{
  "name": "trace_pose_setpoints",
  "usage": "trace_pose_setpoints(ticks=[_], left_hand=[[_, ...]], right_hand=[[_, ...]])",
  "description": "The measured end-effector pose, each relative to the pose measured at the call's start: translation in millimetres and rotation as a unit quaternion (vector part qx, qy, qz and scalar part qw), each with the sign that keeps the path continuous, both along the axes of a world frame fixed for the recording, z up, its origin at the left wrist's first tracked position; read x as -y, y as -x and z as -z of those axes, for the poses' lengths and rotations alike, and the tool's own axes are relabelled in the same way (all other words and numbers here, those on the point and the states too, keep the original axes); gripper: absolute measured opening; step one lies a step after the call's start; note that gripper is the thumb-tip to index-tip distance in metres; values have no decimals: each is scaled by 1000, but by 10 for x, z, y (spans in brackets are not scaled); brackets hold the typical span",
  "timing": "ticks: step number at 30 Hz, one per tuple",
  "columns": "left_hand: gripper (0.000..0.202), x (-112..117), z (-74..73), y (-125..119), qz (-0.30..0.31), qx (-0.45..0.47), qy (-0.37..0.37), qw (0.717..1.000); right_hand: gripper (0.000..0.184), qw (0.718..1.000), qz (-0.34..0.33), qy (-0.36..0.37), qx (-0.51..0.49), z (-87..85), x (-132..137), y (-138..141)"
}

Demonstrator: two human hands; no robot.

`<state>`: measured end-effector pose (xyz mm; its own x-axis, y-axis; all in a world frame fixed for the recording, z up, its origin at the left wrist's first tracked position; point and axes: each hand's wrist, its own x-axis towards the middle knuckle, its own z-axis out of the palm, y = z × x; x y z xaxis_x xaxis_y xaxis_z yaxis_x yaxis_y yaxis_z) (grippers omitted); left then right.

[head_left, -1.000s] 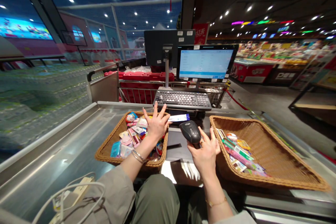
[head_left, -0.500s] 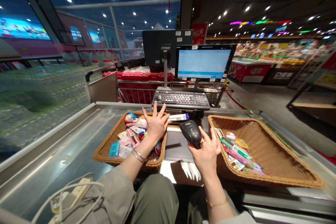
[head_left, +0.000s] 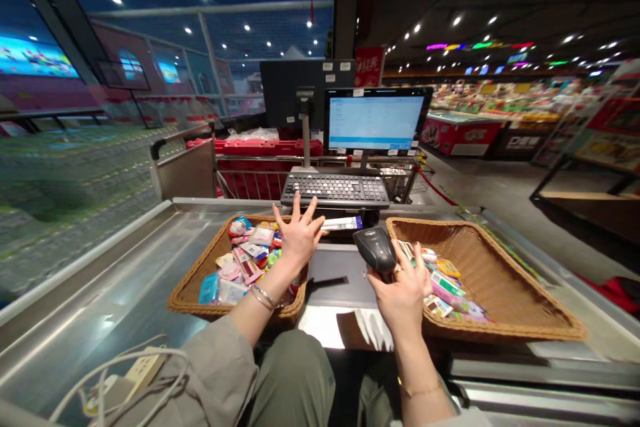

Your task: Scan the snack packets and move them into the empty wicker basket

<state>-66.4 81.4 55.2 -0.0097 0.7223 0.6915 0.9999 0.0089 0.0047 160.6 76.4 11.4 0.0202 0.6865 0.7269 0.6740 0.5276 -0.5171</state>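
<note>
While the right hand (head_left: 400,290) curls its fingers around a black handheld barcode scanner (head_left: 375,249), the left hand (head_left: 300,237) is open wide and holds nothing, its fingers spread just above the far rim of the left wicker basket (head_left: 187,287). The scanner sits over the gap between the 2 baskets, just beside the left rim of the right wicker basket (head_left: 505,267). The left basket is heaped with small packaged goods (head_left: 245,260), among them a blue box (head_left: 209,289). A smaller pile of packets (head_left: 440,287) lies toward the left side of the right basket. Both baskets rest on a steel surface (head_left: 100,267), with a dark flat panel (head_left: 333,273) between them. A slim white and blue packet (head_left: 343,223) lies at the panel's far edge, just in front of a keyboard (head_left: 335,190). Behind the keyboard stands a lit monitor (head_left: 373,123). A power strip (head_left: 140,373) with white cables lies near the surface's near left corner, beside the left sleeve (head_left: 215,367)
</note>
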Motion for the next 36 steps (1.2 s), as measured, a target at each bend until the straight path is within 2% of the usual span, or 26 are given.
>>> trace_pose_setpoints(ticks=[11, 21, 30, 36], left_hand=[[23, -135, -37, -283, 43, -19, 0, 999], [23, -276, -47, -511, 110, -40, 14, 993], [23, -453, -45, -767, 183, -61, 22, 981], [26, -564, -54, -971, 215, -74, 27, 973]], right_hand=[[34, 998, 47, 14, -50, -49, -29, -278], [30, 990, 113, 22, -87, -87, -62, -516], [35, 975, 180, 21, -127, 28, -178, -792], [33, 962, 220, 32, -161, 33, -227, -993]])
